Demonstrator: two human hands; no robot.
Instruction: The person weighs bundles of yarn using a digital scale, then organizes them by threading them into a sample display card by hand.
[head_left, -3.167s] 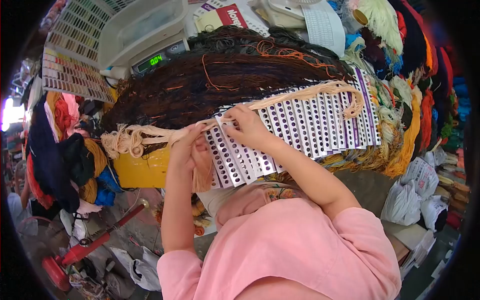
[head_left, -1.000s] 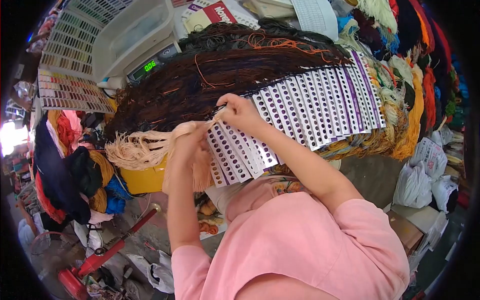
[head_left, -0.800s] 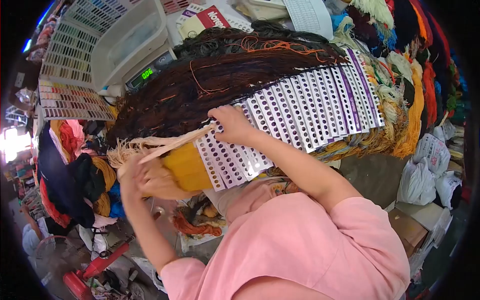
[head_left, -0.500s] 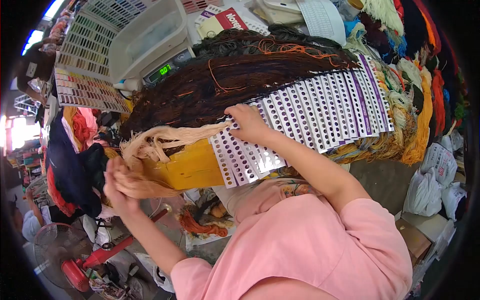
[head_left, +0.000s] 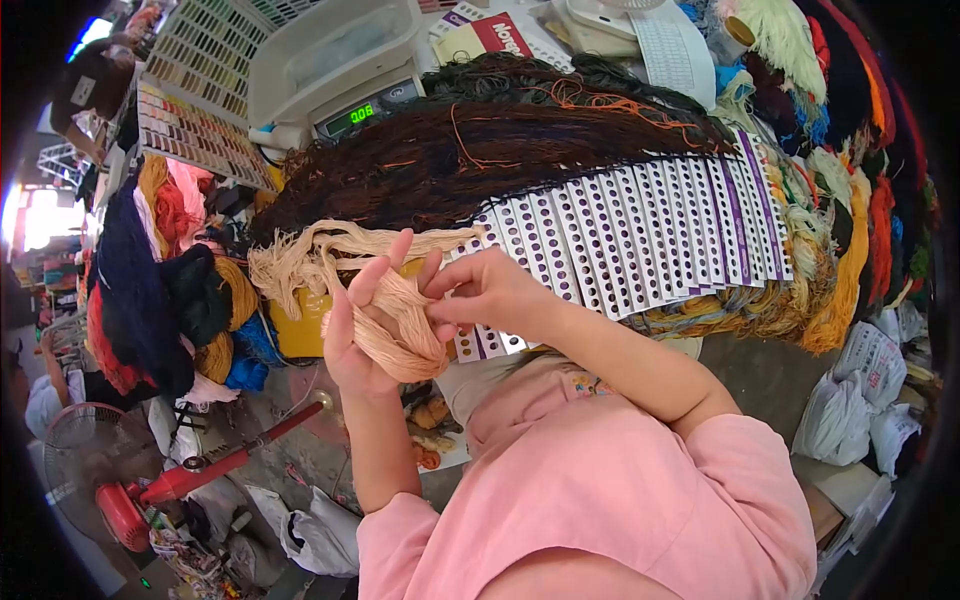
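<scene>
In front of my body, a looped bundle of peach embroidery thread [head_left: 372,345] lies across the palm and fingers of my left hand [head_left: 345,335], which holds it with the fingertips pointing up. My right hand [head_left: 505,295] is bent in from the right, its thumb and fingertips pinched at the bundle's right side. Just behind my hands, more peach thread [head_left: 330,245] stretches over the yellow surface [head_left: 300,330] towards the white cards. Those punched thread cards [head_left: 620,240] overlap in a long row to the right of my right hand.
Dark brown yarn [head_left: 400,165] covers the table behind the cards. A scale [head_left: 365,112] with a white tray [head_left: 335,60] stands behind it, beside colour charts [head_left: 195,130]. Coloured skeins [head_left: 140,280] hang at left, above a red fan [head_left: 125,515]. Plastic bags [head_left: 840,400] sit at right.
My left hand has moved right and in towards my body with the peach thread. My right hand has left the cards and come to the bundle. The scale reading went from 0.07 to 0.06.
</scene>
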